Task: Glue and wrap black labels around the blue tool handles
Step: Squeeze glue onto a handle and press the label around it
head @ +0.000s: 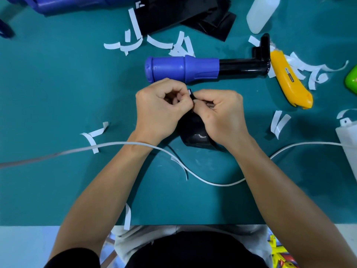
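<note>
Above a white cable [116,145] trailing across the teal tabletop [58,93], a worker's left hand [160,111] and right hand [222,113] meet in a tight fingertip grip on a black label's [195,134] top edge, apparently to peel its backing (white strips [135,45] litter the surface). Just beyond, the blue tool handle [181,69] lies on its side within reach, unwrapped; spare black labels [193,14] sit farthest back.

head camera looks steeply down, close over the green table [58,93].
</note>
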